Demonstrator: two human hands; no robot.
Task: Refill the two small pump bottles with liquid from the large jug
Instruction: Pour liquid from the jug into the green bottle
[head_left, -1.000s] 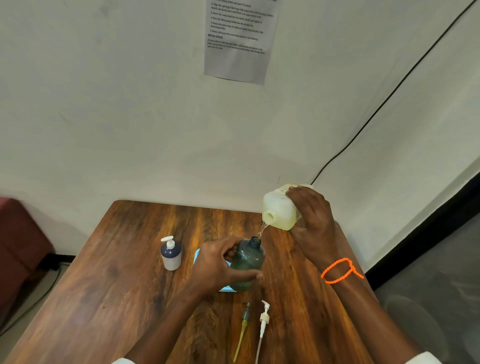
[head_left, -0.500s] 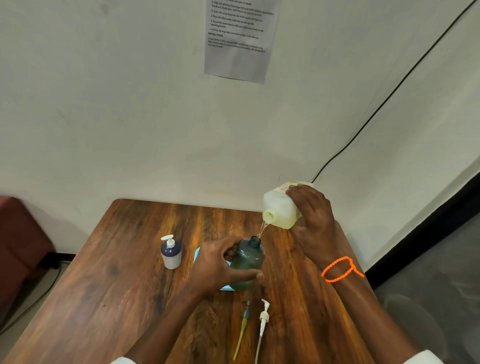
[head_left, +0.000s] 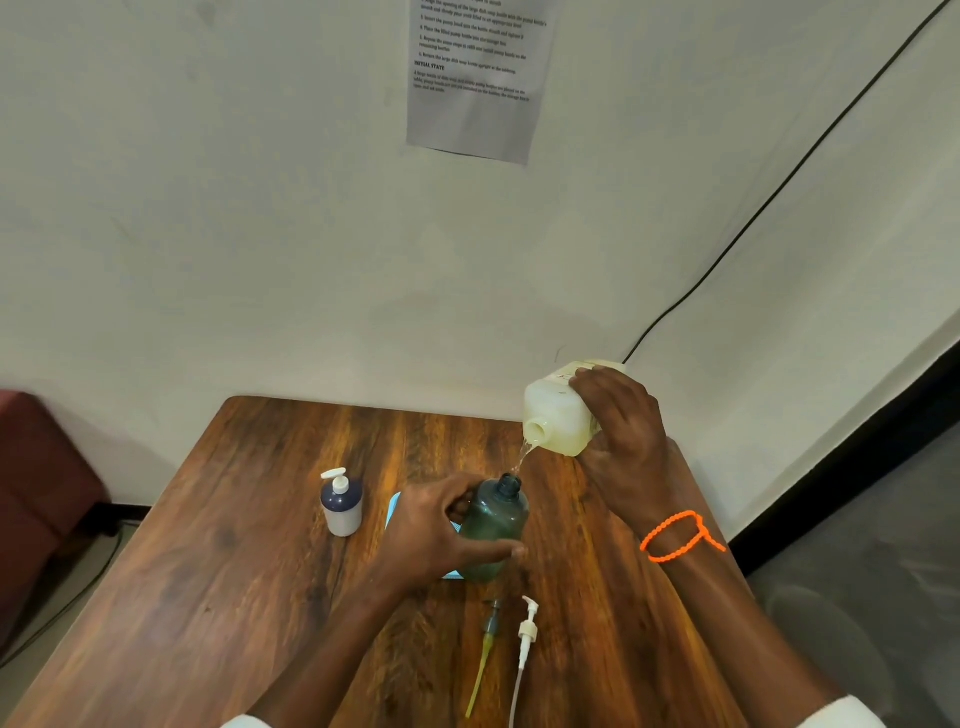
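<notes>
The right hand (head_left: 621, 441) grips the large pale jug (head_left: 558, 415), fingers wrapped over its top, and holds it tipped with the open mouth pointing down and left. A thin stream of liquid (head_left: 523, 457) falls from that mouth to the neck of the green bottle (head_left: 493, 525) just below. The left hand (head_left: 441, 535) is curled round the green bottle, thumb across its front, and holds it tilted over a light blue pad (head_left: 396, 509) on the wooden table (head_left: 208, 571). The two hands are apart, one on each container. To the left, well clear of the hands, a small dark blue bottle (head_left: 341, 506) stands upright with its white pump on. Nearer the person, two loose pump heads lie on the table side by side: a green one (head_left: 488, 644) and a white one (head_left: 525, 639). An orange bracelet (head_left: 675, 538) circles the right wrist. A printed sheet (head_left: 475, 78) hangs on the wall.
</notes>
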